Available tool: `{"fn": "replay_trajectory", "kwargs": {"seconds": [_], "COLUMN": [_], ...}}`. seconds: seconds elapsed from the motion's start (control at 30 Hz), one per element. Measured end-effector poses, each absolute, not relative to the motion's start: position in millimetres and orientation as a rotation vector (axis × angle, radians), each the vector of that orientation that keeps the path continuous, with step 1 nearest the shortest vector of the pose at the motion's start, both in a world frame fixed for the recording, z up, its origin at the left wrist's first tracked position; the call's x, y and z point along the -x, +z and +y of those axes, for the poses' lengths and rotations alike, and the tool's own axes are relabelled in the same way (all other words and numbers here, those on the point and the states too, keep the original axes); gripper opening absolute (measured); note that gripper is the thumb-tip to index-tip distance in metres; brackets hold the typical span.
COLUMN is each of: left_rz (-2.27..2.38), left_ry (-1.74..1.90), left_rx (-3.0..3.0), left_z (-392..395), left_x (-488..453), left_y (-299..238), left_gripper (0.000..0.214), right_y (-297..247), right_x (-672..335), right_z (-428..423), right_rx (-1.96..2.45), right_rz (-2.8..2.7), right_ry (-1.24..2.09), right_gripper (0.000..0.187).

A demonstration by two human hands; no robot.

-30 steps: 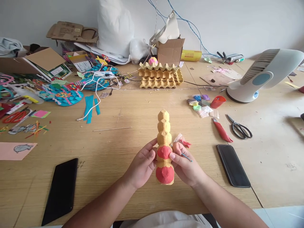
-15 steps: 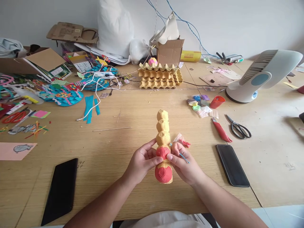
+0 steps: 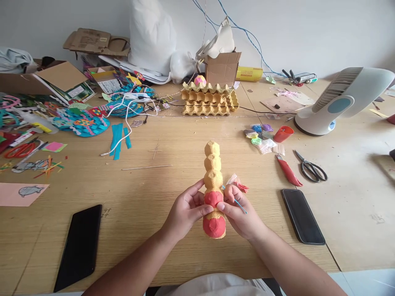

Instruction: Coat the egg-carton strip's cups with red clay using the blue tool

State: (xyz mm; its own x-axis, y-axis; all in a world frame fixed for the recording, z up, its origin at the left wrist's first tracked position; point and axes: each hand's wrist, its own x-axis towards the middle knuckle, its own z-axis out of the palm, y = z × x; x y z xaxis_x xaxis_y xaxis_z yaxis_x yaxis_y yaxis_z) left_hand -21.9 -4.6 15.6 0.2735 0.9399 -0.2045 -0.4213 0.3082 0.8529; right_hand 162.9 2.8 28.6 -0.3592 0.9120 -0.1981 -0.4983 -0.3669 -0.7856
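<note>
- Head view: left hand (image 3: pixel 186 210) and right hand (image 3: pixel 241 218) both grip the strip (image 3: pixel 213 181), upright between them, its two lowest bumps red.
- Blue stick (image 3: pixel 240 206): also within the right grip.
- Bag (image 3: pixel 242 187): just beyond the right grip.
- Phone (image 3: pixel 303 216): right of it.

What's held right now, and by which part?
Left hand and right hand hold the bumpy yellow strip by its sides, around the upper red bump. The right also holds a thin blue stick near its middle.

Tabletop (image 3: pixel 138 197): we note handwritten marks (image 3: pixel 105 213), too small to read.
Yellow package (image 3: pixel 259 74): we find red print (image 3: pixel 246 75), illegible.
Small box (image 3: pixel 103 77): we cannot read its label (image 3: pixel 108 86).
</note>
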Motion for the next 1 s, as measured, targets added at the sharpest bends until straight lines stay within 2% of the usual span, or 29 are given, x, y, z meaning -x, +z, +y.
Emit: {"fn": "replay_trajectory", "kwargs": {"seconds": [0.33, 0.57, 0.77, 1.0], "left_rz": [0.707, 0.686, 0.554, 0.549], "left_ry": [1.062, 1.084, 1.06, 1.007], "left_rx": [-0.608, -0.767, -0.68, -0.633], "left_z": [-2.8, -5.7, -8.8, -10.1], "left_x": [18.6, 20.1, 19.9, 20.1], "left_y": [14.6, 14.8, 12.2, 14.2], "left_gripper": [0.061, 0.066, 0.054, 0.052], "right_y": [31.2, 31.7, 33.8, 35.9], "right_x": [-162.7, -163.2, -164.3, -160.9], "right_z": [1.1, -0.7, -2.5, -4.9], "right_rx": [0.732, 0.651, 0.615, 0.65], "right_rz": [-0.716, -0.692, -0.705, -0.6], "right_ry": [1.921, 1.954, 2.0, 1.998], "right_gripper": [0.051, 0.049, 0.048, 0.047]}}
